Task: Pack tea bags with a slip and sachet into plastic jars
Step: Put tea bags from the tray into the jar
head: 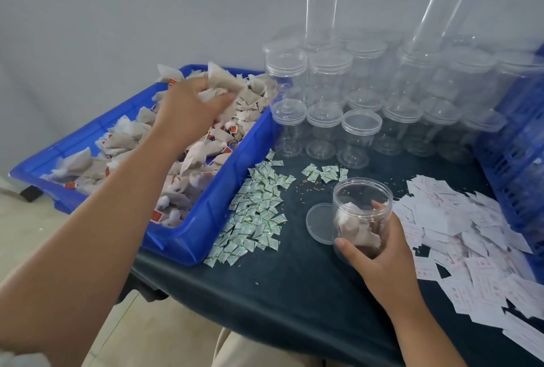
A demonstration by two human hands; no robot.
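Note:
A blue tray [206,219] at the left holds a heap of white tea bags [123,143] with red tags. My left hand [188,110] reaches into the far end of the tray and grips a bunch of tea bags there. My right hand [379,254] grips an open clear jar [362,207] standing on the dark table, with a few tea bags inside it. The jar's lid [319,224] lies flat just to its left. Small green-and-white sachets [256,210] lie scattered beside the tray. White paper slips [459,234] are piled to the right of the jar.
Several empty clear jars with lids [362,119] stand stacked at the back of the table [294,293]. Two tall clear tubes [321,10] rise behind them. A blue crate [518,160] stands at the right edge. Loose tea crumbs dot the table.

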